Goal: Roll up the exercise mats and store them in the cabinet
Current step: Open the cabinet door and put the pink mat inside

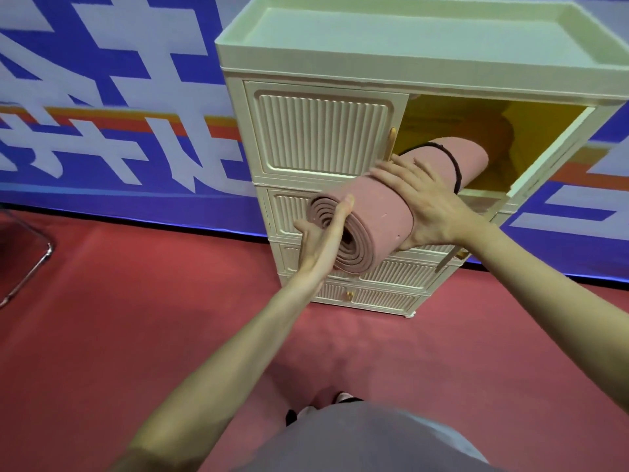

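Observation:
A rolled pink exercise mat (377, 206), bound near its far end by a black strap (454, 165), pokes partly into the open top-right compartment of the cream cabinet (320, 127). My left hand (323, 236) presses flat against the mat's spiral near end, thumb on top. My right hand (422, 202) lies over the roll's middle with its fingers spread across the top. The yellow compartment interior (442, 117) is dim; something orange shows behind the mat's far end.
The compartment's door (558, 148) stands open to the right. The left door is closed, with drawers (388, 294) below. A red carpet (136, 335) covers the floor. A chrome chair leg (30, 267) sits at the left. A blue banner (102, 97) hangs behind.

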Motion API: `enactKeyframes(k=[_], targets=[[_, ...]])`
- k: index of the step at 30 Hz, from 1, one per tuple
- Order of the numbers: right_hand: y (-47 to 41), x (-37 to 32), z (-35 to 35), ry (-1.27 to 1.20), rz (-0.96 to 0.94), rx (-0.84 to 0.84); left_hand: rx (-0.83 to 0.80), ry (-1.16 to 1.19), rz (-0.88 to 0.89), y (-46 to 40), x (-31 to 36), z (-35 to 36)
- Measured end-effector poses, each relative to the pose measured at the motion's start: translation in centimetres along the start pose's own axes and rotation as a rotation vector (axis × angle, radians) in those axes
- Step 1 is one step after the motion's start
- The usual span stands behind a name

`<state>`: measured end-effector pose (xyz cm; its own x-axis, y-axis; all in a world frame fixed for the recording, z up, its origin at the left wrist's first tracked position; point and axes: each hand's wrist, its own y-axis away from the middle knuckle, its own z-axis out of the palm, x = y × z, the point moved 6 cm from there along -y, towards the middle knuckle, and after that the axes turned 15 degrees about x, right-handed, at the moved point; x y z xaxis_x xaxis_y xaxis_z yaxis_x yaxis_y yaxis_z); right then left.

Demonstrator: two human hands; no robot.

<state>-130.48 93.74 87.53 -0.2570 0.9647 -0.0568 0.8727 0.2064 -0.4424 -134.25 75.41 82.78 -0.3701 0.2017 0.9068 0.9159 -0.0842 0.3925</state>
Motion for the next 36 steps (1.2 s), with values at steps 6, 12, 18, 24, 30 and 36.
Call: enactKeyframes(k=[6, 12, 18, 24, 30, 36], targets=[[1.2, -0.5, -1.2, -0.001, -0.080, 0.059, -0.213, -0.075, 0.018, -4.2, 1.4, -0.7], [2.1, -0.7, -1.3, 0.050, -0.107, 0.037, -0.331, -0.346, 0.371, -10.9, 8.9, 4.4], [2.7, -0.4, -1.5, 0.068, -0.115, 0.033, -0.388, -0.514, 0.523, -13.1, 12.6, 11.8], [3.5, -0.3, -1.9, 0.064, -0.113, 0.058, -0.373, -0.504, 0.522, -14.0, 12.8, 15.1], [3.5, -0.4, -1.7, 0.094, -0.109, 0.048, -0.304, -0.448, 0.521, -14.1, 13.6, 15.7], [4.2, -0.5, -2.2, 0.087, -0.107, 0.053, -0.353, -0.470, 0.542, -13.1, 12.8, 15.1]])
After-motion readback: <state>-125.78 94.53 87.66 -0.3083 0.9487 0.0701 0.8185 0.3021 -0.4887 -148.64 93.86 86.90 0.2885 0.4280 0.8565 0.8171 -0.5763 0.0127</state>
